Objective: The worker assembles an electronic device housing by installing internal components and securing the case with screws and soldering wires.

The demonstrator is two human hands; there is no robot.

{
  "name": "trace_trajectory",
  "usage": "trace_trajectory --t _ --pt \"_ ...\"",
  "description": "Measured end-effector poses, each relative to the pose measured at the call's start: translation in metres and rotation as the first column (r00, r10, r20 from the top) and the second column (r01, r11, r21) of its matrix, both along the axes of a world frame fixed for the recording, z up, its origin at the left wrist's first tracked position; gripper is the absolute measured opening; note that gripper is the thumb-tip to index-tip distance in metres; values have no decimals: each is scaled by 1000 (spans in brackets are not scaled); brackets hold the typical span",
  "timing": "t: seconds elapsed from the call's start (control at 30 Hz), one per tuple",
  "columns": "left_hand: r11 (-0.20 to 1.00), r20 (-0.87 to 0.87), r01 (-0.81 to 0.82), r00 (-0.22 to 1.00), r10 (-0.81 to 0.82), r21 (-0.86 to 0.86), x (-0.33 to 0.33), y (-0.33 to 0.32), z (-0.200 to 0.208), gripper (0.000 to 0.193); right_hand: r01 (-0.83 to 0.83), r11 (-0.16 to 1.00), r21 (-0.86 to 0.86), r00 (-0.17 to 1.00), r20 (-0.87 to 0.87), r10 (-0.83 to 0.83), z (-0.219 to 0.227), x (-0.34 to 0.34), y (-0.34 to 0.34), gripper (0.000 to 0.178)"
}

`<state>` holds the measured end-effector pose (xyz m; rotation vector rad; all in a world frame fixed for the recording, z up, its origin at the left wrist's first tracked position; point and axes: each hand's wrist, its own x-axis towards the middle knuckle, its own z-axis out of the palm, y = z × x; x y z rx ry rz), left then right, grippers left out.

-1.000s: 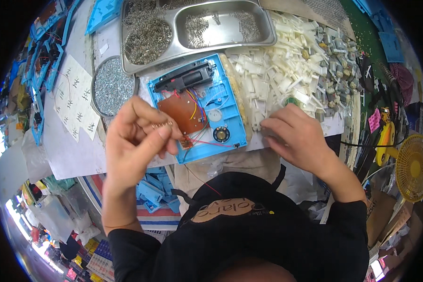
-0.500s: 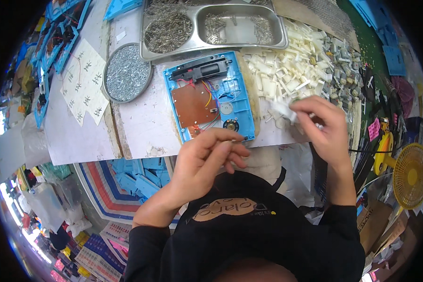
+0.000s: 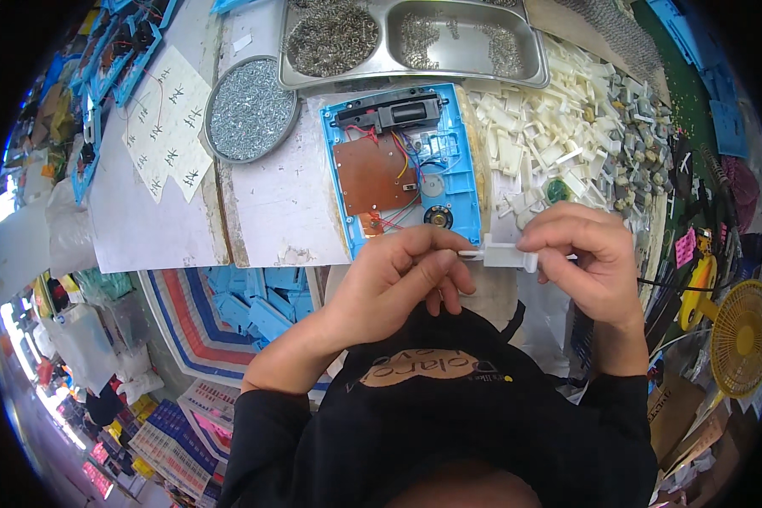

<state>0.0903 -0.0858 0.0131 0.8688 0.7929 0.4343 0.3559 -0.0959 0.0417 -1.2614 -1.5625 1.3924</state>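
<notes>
A white plastic piece [image 3: 505, 255] is pinched in my right hand [image 3: 586, 258], just past the front edge of the table. Its narrow left end meets the fingertips of my left hand [image 3: 406, 273]. Thumb and forefinger of that hand are pressed together there; whatever small thing they hold is too tiny to name. Right behind my left hand lies an open blue plastic casing [image 3: 463, 161] with a brown circuit board [image 3: 368, 178], a black mechanism [image 3: 394, 114], coloured wires and a small round speaker [image 3: 438, 217].
A heap of white plastic pieces [image 3: 525, 135] covers the table's right side. Behind the casing stands a metal tray [image 3: 381, 68] of small springs. A round dish [image 3: 254, 110] of screws sits left. Below the table edge, a striped bag [image 3: 178, 330] holds blue casings. A yellow fan [image 3: 739, 326] stands right.
My right hand has brought the white plastic piece from beside the heap leftward and nearer to me, up to my left fingertips. The whole view has shifted slightly.
</notes>
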Motion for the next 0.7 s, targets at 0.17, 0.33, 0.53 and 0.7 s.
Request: trace_trajectory --t 0.17,0.33,0.53,0.7 --pt "993 -138 101 986 -92 60 1 3 4 24 -128 983 129 991 47 123 -3 -11 2 23" --pt "972 -90 235 967 -237 -29 1 19 19 22 -199 844 497 958 282 60 -5 -15 -1 36" --pt "55 -469 504 753 461 862 23 86 10 14 183 982 51 932 -326 -157 -35 15 -16 38" --pt "60 -498 546 707 502 835 27 85 -11 15 138 990 -33 789 -601 -130 -54 30 -20 43"
